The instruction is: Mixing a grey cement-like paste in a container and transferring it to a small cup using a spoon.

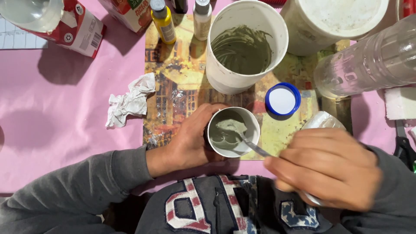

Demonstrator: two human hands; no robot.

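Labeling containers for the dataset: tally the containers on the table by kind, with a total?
White cups or tubs: 3, small cup in the left hand, large cup, lidded tub
Small paint bottles: 2 clear to see, yellow, white
Clear plastic bottles: 1
Cartons: 2
Total: 8

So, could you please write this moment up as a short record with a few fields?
left hand: left hand wraps the small white cup
right hand: right hand, blurred, grips the spoon
spoon: its bowl sits in the cup, loaded with grey-green paste
behind cup: large white tub smeared inside with the same paste
right of cup: blue lid, clear plastic bottle on its side
left of cup: crumpled tissue
surface: printed mat on pink cloth
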